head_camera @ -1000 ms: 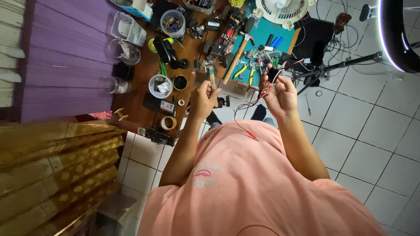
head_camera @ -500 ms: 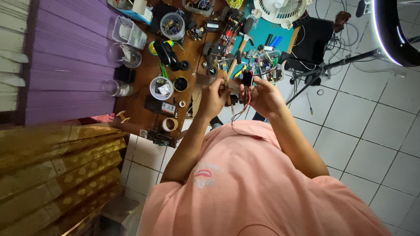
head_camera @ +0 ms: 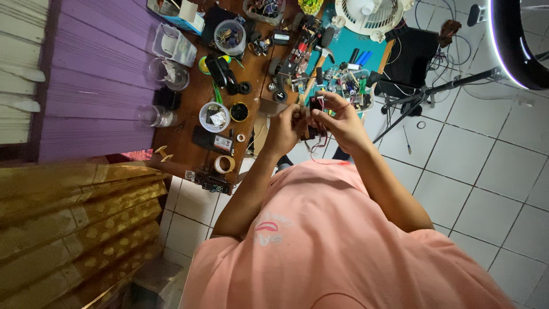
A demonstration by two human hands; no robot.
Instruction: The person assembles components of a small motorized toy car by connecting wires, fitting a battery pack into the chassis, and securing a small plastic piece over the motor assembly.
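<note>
Since the earlier frame both hands have drawn closer together. One small dark part with red wires sits between them above the bench edge — left hand and right hand both pinched shut on it. Nearby: one round white tub, one tape roll, one white fan.

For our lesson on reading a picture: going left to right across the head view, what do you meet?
Purple curtain → clear glass jar → white cup of small parts → left hand → right hand → black stand → ring light.
</note>
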